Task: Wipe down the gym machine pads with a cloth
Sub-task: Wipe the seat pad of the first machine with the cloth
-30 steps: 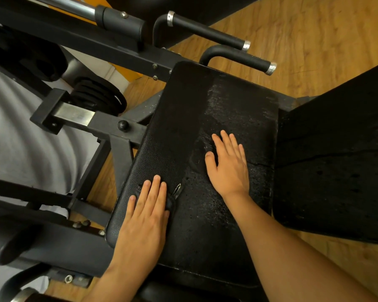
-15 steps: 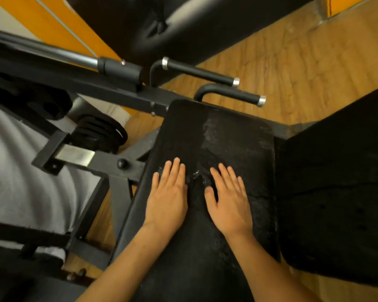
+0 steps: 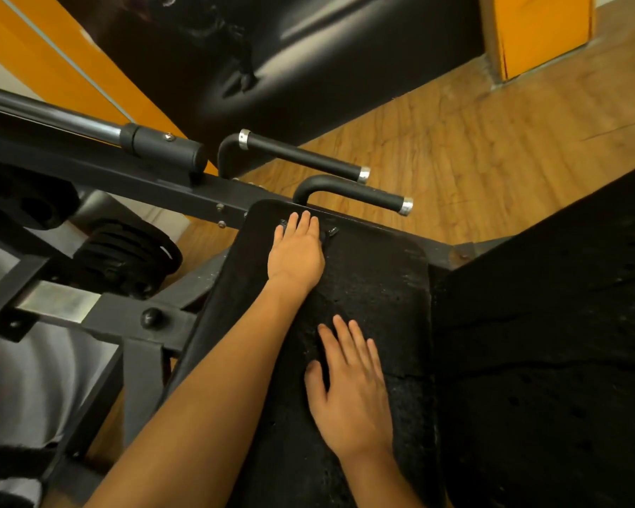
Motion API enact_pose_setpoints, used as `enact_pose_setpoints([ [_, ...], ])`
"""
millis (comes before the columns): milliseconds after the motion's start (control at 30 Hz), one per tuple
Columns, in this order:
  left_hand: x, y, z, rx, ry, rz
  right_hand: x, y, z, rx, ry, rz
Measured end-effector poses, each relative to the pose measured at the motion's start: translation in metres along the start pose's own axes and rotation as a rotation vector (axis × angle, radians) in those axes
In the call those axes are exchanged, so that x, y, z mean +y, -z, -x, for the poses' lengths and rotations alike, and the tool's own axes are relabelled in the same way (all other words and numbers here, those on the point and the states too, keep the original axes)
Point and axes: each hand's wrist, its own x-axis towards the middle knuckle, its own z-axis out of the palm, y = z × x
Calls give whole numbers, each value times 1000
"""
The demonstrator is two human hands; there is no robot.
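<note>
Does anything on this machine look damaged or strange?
Yes. The seat pad has a rough, flaking cover with a crack near the right hand; the neighbouring pad shows a long crack too.

My left hand [image 3: 296, 251] lies on the dark crumpled cloth [image 3: 327, 234] at the black textured pad's [image 3: 382, 287] far end, my right hand [image 3: 352, 394] nearer me.

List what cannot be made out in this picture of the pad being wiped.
Head view:
- The cloth: mostly under the left hand; black on the black pad, outline lost.
- Pad's near end: cut off by the bottom edge, partly behind the left forearm.
- Beneath the right hand: hidden by the palm.
</note>
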Motion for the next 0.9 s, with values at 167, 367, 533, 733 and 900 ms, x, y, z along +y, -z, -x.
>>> enact_pose_setpoints([
  [167,7,-2,-24,19,7,16,1,1,0,-2,0,-13],
  [367,9,-2,-38,63,35,66,1,0,1,20,-2,-43],
  [533,10,-3,-47,114,56,117,1,2,1,2,3,-55],
  [733,11,0,-43,152,53,154,0,4,1,-9,-2,-45],
  [900,7,-1,-42,124,-61,80,1,1,1,-1,-4,-66],
])
